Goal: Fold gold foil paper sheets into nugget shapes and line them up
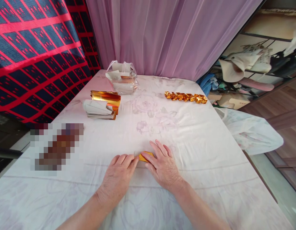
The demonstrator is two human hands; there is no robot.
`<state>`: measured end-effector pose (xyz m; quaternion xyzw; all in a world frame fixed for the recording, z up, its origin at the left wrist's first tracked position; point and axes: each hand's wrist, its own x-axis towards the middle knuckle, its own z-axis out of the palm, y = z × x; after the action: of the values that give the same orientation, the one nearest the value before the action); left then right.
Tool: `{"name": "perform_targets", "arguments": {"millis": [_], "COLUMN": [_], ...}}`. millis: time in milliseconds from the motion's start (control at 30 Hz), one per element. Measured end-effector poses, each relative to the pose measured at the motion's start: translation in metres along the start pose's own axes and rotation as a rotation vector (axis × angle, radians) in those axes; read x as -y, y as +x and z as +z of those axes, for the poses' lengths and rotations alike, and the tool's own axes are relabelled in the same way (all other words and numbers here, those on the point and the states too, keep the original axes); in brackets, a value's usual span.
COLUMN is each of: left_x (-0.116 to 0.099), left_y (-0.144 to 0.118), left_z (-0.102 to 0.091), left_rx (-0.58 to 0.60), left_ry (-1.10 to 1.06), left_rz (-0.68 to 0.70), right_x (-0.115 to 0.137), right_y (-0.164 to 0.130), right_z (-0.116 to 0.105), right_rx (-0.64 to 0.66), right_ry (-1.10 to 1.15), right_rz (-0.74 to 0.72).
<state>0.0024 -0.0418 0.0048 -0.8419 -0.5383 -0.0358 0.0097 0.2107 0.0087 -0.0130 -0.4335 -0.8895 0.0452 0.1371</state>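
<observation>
A small folded piece of gold paper (146, 156) lies flat on the tablecloth between my hands. The thumb and fingertips of my left hand (119, 171) are pinched together at its left end. Over its right part, my right hand (165, 163) presses with the index finger on top and the thumb at the near edge. The other right fingers stretch forward on the cloth. Ahead and to the left stands a bent stack of gold foil paper (106, 99) with white backing sheets (97, 109). At the far right of the table sits a row of folded gold foil pieces (185, 97).
A clear plastic bag (122, 78) with more paper stands at the table's back left. A blurred-out item (60, 147) lies at the left edge. A white plastic bag (253, 131) hangs by the right edge. A shelf with a cap (231, 68) and shoes is at right.
</observation>
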Motion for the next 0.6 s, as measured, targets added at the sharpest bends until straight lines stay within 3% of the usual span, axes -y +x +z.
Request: {"name": "perform_targets", "arguments": {"millis": [167,333,600], "left_x": [-0.003,-0.006,-0.013], "left_y": [0.001,0.003,0.003], "left_z": [0.000,0.000,0.001], "left_rx": [-0.062,-0.041,-0.076], "left_ry": [0.022,0.048,0.134], "left_rz": [0.007,-0.005,-0.003], "right_x": [0.003,0.002,-0.016], "right_y": [0.001,-0.001,-0.027], "right_z": [0.000,0.000,-0.005], "right_rx": [-0.023,-0.024,0.018], "right_ry": [0.002,-0.002,-0.056], "right_rz": [0.039,0.035,-0.021]}}
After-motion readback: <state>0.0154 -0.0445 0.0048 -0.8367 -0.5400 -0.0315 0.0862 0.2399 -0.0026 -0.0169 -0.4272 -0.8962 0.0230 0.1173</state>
